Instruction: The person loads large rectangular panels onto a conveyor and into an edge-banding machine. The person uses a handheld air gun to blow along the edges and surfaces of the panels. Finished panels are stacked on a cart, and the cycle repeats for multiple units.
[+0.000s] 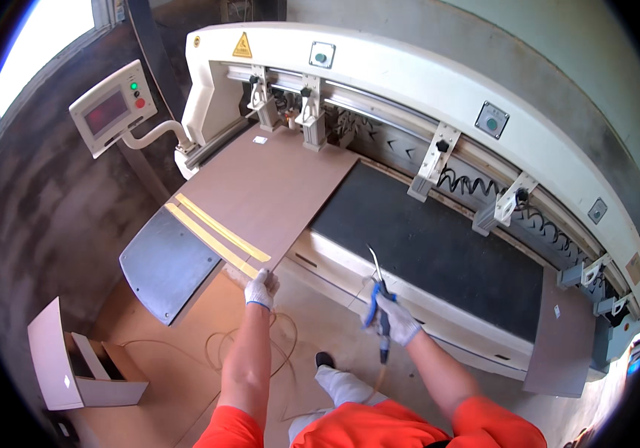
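Observation:
A wide brown panel [267, 175] lies at the left of the machine bed, partly under the clamps. Two pale yellow strips [223, 229] run along its near left edge. My left hand [261, 288], in a whitish glove, is closed at the panel's near corner, close to the strips' ends; its fingertips are partly hidden. In my gloved right hand [400, 319] is an air blow gun [382, 308] with a blue trigger and a thin bent nozzle. The nozzle points up and away, in front of the black bed [424, 239].
The white machine frame [402, 63] arches behind the bed, with several clamps along its rail. A control panel [113, 108] stands at the left. Another brown panel [561, 332] lies at the right end. A hose [215, 343] and an open box [92, 366] are on the floor.

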A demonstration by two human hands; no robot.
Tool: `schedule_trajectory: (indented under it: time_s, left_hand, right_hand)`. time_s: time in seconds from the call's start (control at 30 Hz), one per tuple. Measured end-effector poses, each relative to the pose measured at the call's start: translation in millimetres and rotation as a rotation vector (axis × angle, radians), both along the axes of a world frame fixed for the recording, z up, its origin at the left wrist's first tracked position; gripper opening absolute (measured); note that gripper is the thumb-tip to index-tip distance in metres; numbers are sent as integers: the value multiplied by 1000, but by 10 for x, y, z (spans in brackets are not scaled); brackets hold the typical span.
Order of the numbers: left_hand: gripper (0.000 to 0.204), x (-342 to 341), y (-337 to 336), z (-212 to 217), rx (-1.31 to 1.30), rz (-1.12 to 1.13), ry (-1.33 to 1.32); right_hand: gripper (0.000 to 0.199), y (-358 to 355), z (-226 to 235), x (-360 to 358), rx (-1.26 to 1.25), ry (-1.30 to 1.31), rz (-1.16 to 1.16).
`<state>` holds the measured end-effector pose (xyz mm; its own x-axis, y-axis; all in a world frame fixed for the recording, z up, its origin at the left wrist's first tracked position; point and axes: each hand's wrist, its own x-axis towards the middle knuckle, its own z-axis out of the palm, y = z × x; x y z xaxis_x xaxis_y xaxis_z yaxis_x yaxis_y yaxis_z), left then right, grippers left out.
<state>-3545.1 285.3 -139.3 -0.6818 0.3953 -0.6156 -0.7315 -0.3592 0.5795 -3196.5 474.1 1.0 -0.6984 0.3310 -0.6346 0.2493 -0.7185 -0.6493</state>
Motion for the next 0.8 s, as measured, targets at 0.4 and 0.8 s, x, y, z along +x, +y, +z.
schedule_trajectory:
  time_s: [0.4,0.8]
  left_hand:
    - [35,2099,-2658,122,45,-201,-44]
    - [58,1406,-2480,239,110,-346,100]
  right_hand:
    - [19,-302,-837,-1346,-20,212,-377]
    - [24,-1638,-25,1672,358,-148,-964]
